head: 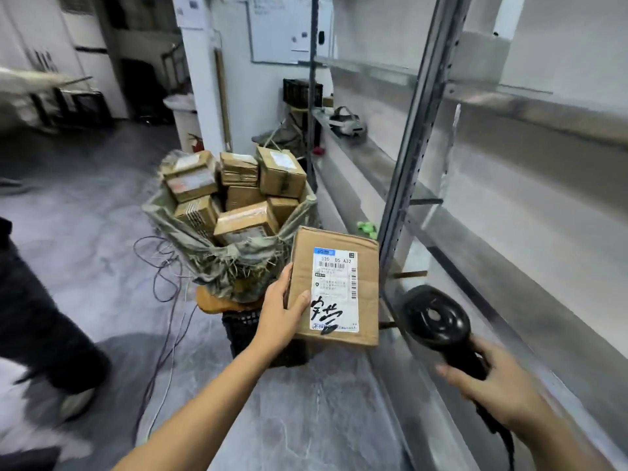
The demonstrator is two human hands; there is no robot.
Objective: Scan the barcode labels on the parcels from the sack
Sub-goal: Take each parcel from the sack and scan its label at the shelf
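My left hand [282,312] grips parcel [334,287] by its left edge, thumb on front, label [334,290] facing me. My right hand [489,382] curled round scanner [438,321] handle, head just right of parcel. Sack [231,246] of parcels just beyond. Shelf rack [418,137] close on right; bare floor [85,198] on left.

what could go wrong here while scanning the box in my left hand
1. The left hand grips the parcel by one edge only, so it may tip or slip.
2. The scanner in the right hand sits beside the label, not aimed at it, so the read may miss.
3. Loose cables lie on the floor beside the sack; a step there may snag them.
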